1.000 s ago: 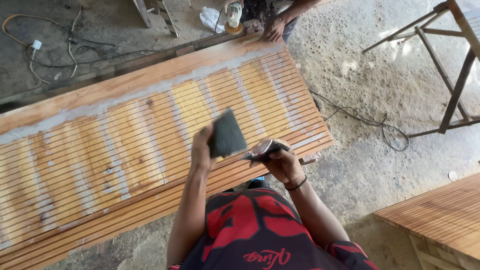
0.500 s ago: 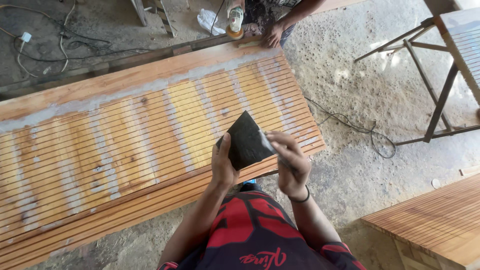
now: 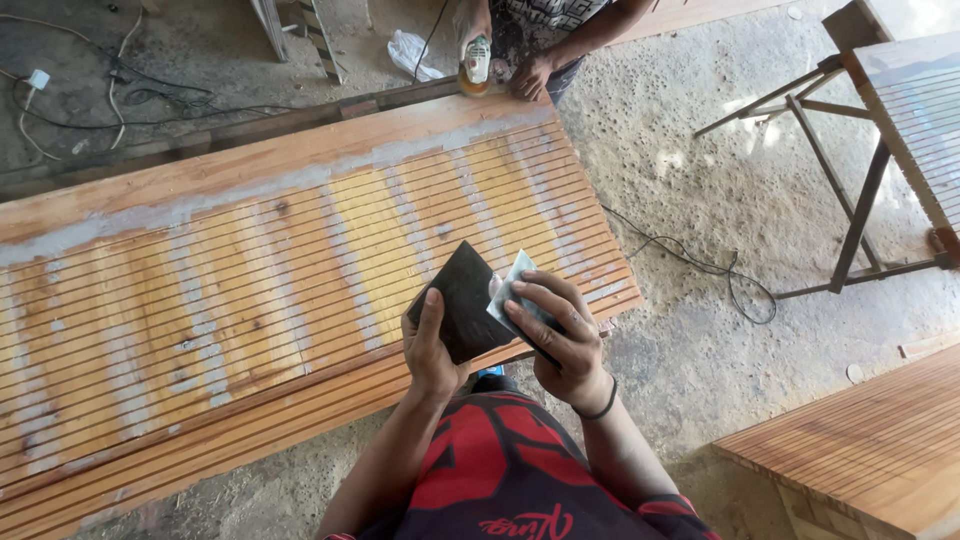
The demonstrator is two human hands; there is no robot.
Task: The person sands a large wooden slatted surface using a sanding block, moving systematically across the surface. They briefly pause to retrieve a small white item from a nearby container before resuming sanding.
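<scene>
At centre frame the left hand (image 3: pixel 432 345) grips a dark square pad (image 3: pixel 462 300) — the right hand (image 3: pixel 560 335) pinches a grey sheet (image 3: pixel 512 290) against it, above the slatted wooden panel (image 3: pixel 250 270).

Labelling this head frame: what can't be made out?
- Dark sheet in the left hand: its right edge is hidden by the right hand and the grey piece it holds.
- Grey piece: material unclear, mostly covered by fingers.
- Co-worker's sander: its top is cut off by the frame's upper edge.
- Slatted panel: left end cut off by the frame edge.
</scene>
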